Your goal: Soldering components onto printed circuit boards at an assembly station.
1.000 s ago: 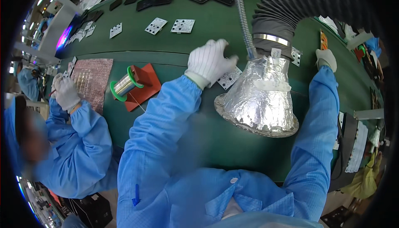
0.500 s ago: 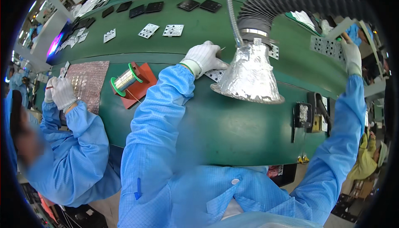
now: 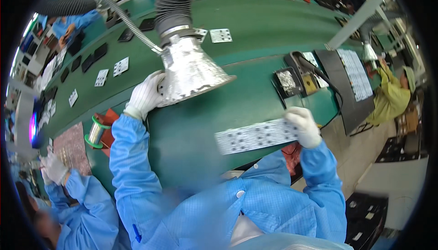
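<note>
In my gloved right hand [image 3: 303, 127] is the right end of a long white panel with dark spots [image 3: 255, 136], probably a circuit board panel. It reaches left over the near edge of the green bench [image 3: 191, 127]. My gloved left hand [image 3: 145, 96] is beside the foil-wrapped cone hood [image 3: 191, 70], which hides its fingertips, so I cannot tell what they hold. A spool of silvery wire [image 3: 95, 132] with green rims, on a red-brown stand [image 3: 108, 118], is to the left of my left forearm.
A black ribbed duct [image 3: 175, 4] carries the hood. At the right are a soldering-iron holder [image 3: 303, 74] with cable and a small black tray [image 3: 288, 81]. Small white boards [image 3: 121, 67] and dark trays [image 3: 93, 57] lie beyond. A co-worker's gloved hand [image 3: 54, 168] works over bubble wrap [image 3: 70, 147].
My view has swung right. My right hand has brought the white panel from the far right in to the near edge of the bench. My left hand stays by the hood.
</note>
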Motion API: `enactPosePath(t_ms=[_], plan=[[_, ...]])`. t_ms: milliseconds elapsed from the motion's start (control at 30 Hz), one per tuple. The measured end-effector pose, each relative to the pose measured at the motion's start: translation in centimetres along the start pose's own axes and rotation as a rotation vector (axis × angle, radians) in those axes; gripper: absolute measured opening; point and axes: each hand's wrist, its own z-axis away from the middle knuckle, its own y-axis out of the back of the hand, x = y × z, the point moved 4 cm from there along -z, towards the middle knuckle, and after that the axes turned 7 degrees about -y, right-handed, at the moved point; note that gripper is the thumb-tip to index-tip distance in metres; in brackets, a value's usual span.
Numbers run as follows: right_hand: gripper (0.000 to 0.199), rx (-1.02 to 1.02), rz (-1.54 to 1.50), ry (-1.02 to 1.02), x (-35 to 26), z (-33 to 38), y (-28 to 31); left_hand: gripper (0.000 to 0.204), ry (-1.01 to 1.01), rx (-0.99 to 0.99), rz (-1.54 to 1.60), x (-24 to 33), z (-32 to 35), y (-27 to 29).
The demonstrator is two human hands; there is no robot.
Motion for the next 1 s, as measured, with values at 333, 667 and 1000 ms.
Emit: enactPosePath(t_ms=[333,667,1000], plan=[[0.028,0.225,0.582,0.495,-2.2,-3.5,-7.2,0.028,0.169,0.072,-0.162,-0.3,-1.1,-0.9],[0.017,0.312,0.351,0.599,-0.6,-3.7,-6.6,0.054,0.607,0.305,-0.094,-6.6,-2.6,-1.5],[0.029,0.732,-0.111,0.25,5.7,-5.4,7.4,0.012,0.552,0.269,0.254,9.1,9.1,5.0]])
